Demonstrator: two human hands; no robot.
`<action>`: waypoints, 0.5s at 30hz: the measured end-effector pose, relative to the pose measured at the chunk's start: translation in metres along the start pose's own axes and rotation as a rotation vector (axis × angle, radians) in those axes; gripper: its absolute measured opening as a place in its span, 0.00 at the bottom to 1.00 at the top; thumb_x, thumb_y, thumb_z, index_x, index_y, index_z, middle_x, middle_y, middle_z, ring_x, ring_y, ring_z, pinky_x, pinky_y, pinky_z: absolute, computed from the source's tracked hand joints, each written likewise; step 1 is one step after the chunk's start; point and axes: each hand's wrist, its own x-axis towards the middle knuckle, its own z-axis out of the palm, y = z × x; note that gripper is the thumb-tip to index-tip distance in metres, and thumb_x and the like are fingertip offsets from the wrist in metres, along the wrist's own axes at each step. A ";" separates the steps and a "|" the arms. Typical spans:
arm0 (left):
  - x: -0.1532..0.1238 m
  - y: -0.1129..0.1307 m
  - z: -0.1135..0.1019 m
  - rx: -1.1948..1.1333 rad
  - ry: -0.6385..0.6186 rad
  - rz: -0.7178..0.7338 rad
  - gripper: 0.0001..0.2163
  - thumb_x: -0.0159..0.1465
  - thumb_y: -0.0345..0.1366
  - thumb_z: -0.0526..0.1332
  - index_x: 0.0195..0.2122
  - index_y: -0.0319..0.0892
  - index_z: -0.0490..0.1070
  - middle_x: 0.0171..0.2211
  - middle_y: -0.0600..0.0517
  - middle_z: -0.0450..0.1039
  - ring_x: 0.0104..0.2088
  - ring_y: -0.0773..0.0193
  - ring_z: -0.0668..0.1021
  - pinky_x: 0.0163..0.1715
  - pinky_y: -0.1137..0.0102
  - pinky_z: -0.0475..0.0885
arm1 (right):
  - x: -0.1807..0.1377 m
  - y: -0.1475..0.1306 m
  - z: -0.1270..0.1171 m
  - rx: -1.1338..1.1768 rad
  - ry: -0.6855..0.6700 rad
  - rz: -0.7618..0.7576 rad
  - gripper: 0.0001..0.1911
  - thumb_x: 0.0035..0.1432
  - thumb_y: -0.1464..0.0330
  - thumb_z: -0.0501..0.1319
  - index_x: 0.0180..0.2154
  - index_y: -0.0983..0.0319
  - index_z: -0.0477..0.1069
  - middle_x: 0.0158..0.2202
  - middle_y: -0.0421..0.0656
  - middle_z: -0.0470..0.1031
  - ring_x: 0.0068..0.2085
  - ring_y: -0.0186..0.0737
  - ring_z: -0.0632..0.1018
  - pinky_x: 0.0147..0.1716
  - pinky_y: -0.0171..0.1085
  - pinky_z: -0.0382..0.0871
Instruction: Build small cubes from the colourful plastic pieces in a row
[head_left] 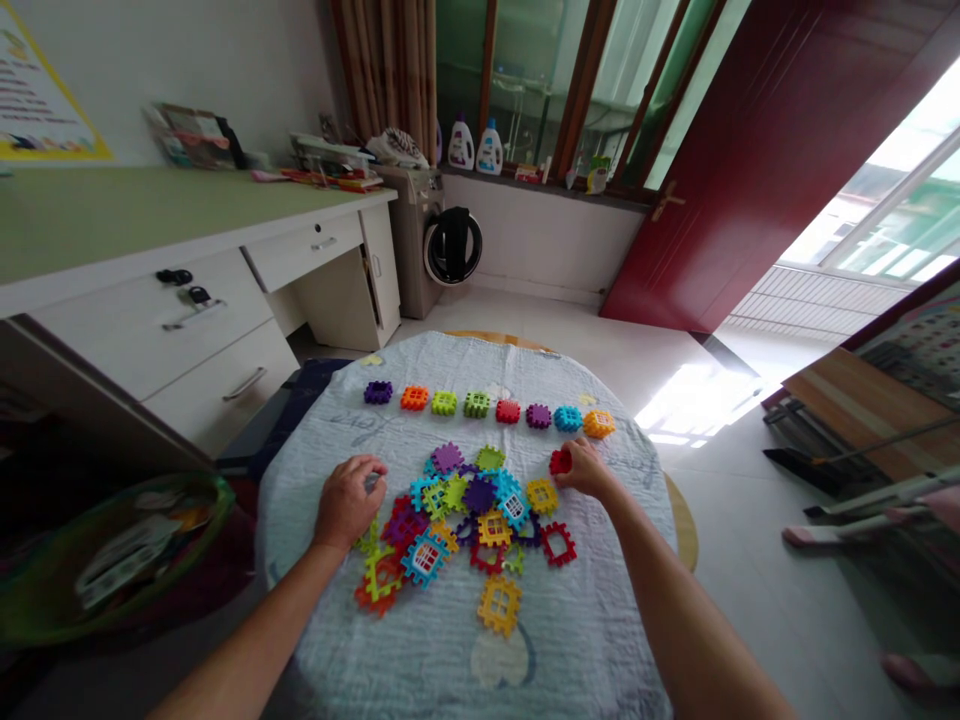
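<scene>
My right hand pinches a red interlocking building piece at the right side of the pile. To the left of the pile, my left hand rests on the cloth with bent fingers; thumb and fingertips stand apart and no piece shows between them. Between the hands lies a loose heap of flat notched pieces, among them a dark purple piece, a blue window piece and a yellow window piece. A red square frame lies just below my right hand. Behind the heap runs a row of small assembled blocks, from a dark purple block to an orange-yellow block.
A pale patterned cloth covers the round table. At the left stand a white desk and a green-rimmed basket. A washing machine with its door open, a red door and a folded rack are farther off.
</scene>
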 end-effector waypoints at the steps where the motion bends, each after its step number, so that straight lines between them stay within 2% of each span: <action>1: 0.000 0.000 0.000 0.000 0.005 -0.002 0.07 0.57 0.35 0.55 0.31 0.43 0.72 0.38 0.46 0.76 0.44 0.53 0.76 0.49 0.59 0.70 | 0.003 -0.004 -0.004 -0.004 0.010 -0.005 0.23 0.43 0.64 0.68 0.43 0.64 0.73 0.42 0.47 0.68 0.41 0.43 0.68 0.42 0.37 0.60; 6: -0.001 -0.001 0.001 0.003 -0.004 0.000 0.07 0.58 0.35 0.56 0.32 0.43 0.72 0.39 0.46 0.76 0.45 0.52 0.76 0.49 0.58 0.70 | 0.028 -0.041 -0.030 -0.059 0.111 -0.064 0.25 0.47 0.65 0.65 0.49 0.62 0.70 0.47 0.49 0.68 0.46 0.47 0.67 0.44 0.40 0.58; 11: -0.001 0.000 -0.001 -0.002 -0.012 -0.002 0.07 0.58 0.34 0.55 0.32 0.42 0.73 0.39 0.46 0.75 0.44 0.53 0.76 0.49 0.58 0.70 | 0.064 -0.082 -0.041 -0.109 0.024 -0.084 0.24 0.49 0.62 0.64 0.49 0.59 0.70 0.49 0.48 0.68 0.49 0.48 0.67 0.44 0.40 0.58; 15: -0.001 0.001 -0.002 -0.008 -0.011 -0.018 0.07 0.58 0.34 0.55 0.33 0.42 0.73 0.39 0.46 0.75 0.44 0.53 0.76 0.50 0.58 0.70 | 0.088 -0.097 -0.039 -0.125 -0.001 -0.088 0.24 0.49 0.61 0.64 0.49 0.59 0.71 0.49 0.49 0.69 0.50 0.50 0.68 0.44 0.41 0.59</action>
